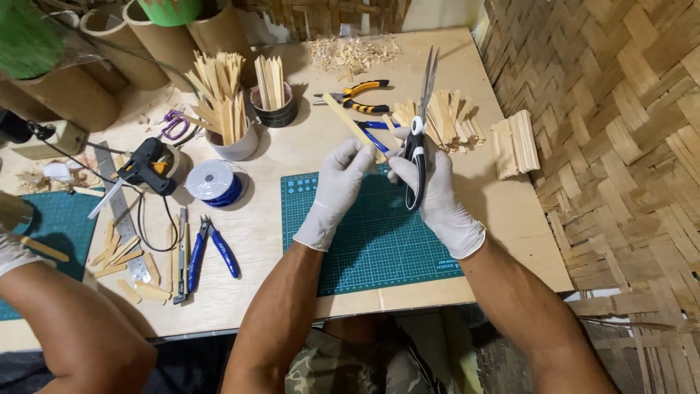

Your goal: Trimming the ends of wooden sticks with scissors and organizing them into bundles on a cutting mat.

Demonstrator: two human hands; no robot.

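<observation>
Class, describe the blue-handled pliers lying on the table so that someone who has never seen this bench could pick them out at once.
Start at the green cutting mat under the gloved hands and look left across the bare wooden table. Just below the white spool of blue wire lie the blue-handled pliers, handles splayed toward the table edge. Unlike the yellow-and-black pliers at the far side, their grips are plain blue.

Bare pale wood is seen in the thin stick [354, 125], glossy steel blades and black-and-white plastic handles in the scissors [418, 131], smooth white rubber-like gloves on both hands, a matt green cutting mat [379, 241] and raw plywood tabletop [270, 219].
</observation>
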